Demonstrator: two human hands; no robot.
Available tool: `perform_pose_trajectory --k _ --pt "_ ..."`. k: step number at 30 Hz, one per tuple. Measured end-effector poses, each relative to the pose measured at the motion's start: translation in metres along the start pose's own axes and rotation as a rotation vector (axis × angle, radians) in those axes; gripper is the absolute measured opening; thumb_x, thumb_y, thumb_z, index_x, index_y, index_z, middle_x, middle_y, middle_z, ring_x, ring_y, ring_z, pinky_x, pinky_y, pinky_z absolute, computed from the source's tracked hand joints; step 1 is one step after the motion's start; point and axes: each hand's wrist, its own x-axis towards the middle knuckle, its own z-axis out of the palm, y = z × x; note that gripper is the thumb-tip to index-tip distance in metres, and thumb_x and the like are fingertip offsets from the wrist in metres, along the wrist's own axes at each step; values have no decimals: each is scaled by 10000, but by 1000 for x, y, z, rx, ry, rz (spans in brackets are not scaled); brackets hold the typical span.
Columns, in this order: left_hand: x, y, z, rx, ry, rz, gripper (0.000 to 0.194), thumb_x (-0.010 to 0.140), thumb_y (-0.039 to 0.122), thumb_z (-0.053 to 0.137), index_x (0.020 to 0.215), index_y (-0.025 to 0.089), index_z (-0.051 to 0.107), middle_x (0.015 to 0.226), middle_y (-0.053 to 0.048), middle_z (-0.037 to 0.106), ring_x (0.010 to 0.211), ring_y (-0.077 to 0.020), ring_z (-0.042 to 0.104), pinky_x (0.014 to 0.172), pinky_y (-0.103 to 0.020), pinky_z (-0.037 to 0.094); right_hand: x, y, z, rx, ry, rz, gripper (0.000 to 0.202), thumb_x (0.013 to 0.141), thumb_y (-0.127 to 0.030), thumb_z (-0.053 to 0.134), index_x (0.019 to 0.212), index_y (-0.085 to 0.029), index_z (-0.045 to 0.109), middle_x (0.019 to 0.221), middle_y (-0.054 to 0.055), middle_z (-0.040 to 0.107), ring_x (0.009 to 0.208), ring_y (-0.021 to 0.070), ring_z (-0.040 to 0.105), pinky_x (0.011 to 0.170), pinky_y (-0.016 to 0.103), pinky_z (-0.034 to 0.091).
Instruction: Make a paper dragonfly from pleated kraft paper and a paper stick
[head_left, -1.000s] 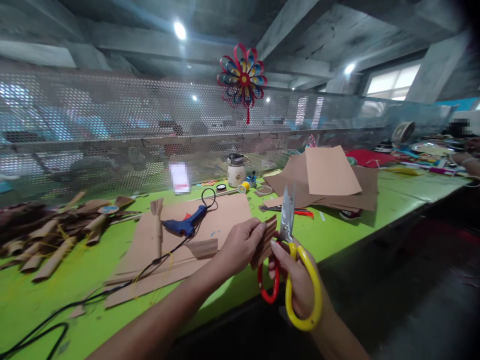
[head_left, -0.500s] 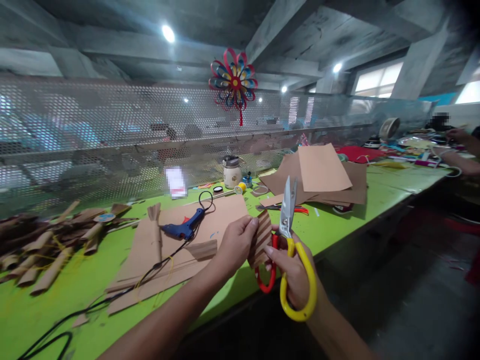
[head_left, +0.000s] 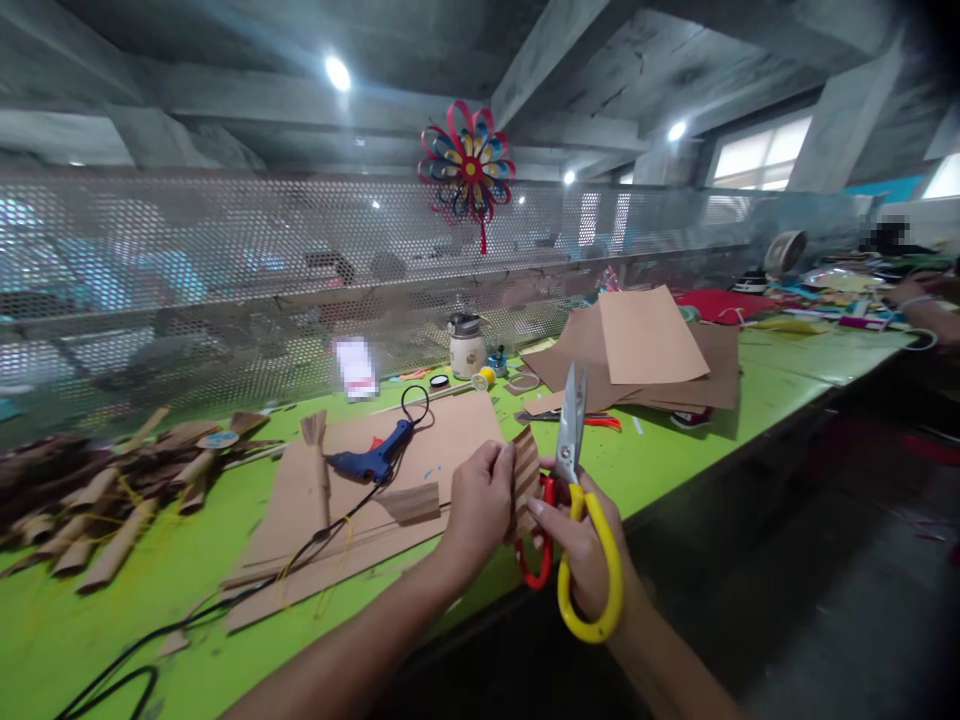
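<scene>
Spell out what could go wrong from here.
The scissors point blades-up from the right hand, close to the striped piece that the left hand grips; a slip might nick a finger.
The black cord crosses the table, so a snag could drag the glue gun.
The glue gun lies on brown sheets; if hot, which I cannot tell, it might mark them.

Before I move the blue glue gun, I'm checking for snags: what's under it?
A flat brown sheet lies beneath the blue glue gun. The patch under its body is covered, so anything small there is hidden.
</scene>
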Motion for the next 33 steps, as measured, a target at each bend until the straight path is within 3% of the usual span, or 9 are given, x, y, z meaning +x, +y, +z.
perform_pose_trajectory --k 8,15,18,21,28,33 --pt "-2 -3 0 230 24 152 300 906 369 367 705 196 504 587 22 526 530 -114 489 535 -220 304 -3 15 5 46 23 7 410 733 -295 677 1099 -191 522 682 -32 544 509 89 511 480 209 452" --pt "1 -2 -7 365 -2 165 310 927 369 304 766 209 515 596 2 547 530 -138 499 541 -230 304 -15 4 -10 38 20 109 458 737 -379 683 1111 -189 500 721 -12 565 578 118 564 532 249 503" --pt "2 4 -11 376 3 178 308 929 370 304 766 211 510 608 2 550 531 -136 491 543 -228 303 -23 5 -25 44 6 227 497 712 -442 690 1094 -176 515 730 14 592 600 145 594 553 290 529" --pt "2 15 -17 400 26 214 304 927 375 314 766 209 512 607 4 549 518 -131 473 537 -229 295 -35 11 -30 17 -47 375 578 679 -564 659 1068 -154 535 632 19 586 476 150 568 434 288 499" --pt "0 35 -22 594 81 310 283 927 339 328 771 197 517 585 -11 567 503 -151 498 522 -260 259 -63 18 -5 -107 17 168 614 694 -616 612 1123 -183 540 687 24 577 529 121 528 466 224 443" --pt "-7 44 -18 685 43 320 286 930 338 316 803 196 530 595 -27 606 517 -172 549 504 -271 233 -66 12 -1 -156 -7 71 600 718 -615 582 1134 -184 543 665 11 552 560 134 496 501 234 429"
